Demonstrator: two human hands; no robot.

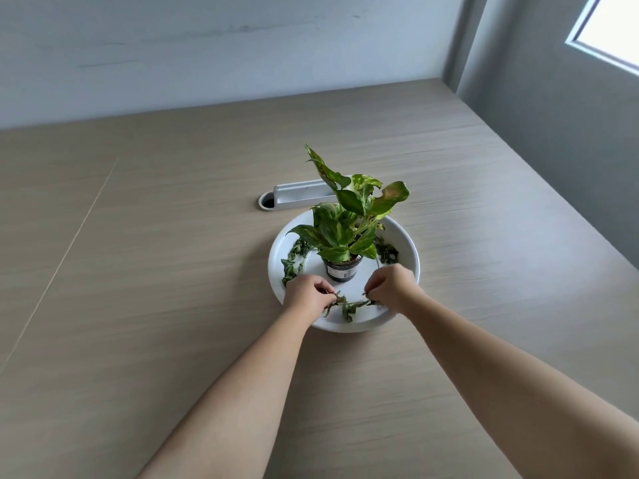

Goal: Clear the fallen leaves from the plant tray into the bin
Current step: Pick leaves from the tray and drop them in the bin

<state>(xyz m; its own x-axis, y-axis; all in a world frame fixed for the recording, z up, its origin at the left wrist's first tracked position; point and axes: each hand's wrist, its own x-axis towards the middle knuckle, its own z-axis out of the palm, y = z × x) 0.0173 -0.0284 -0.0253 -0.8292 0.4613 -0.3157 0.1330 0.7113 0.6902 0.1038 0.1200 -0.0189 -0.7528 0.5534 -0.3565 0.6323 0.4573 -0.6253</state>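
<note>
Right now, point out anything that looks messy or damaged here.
Fallen leaves litter the white tray around the pot: left, right and front, where both hands pinch at them. The plant's top leaf has brown, curled patches. No bin is visible.

It looked like an office or study room: a wide wood-grain desk (173,236) ran into the corner of plain pale walls (207,46), a grey cable port (297,197) was set in it, and a window (612,25) lit the right side.
</note>
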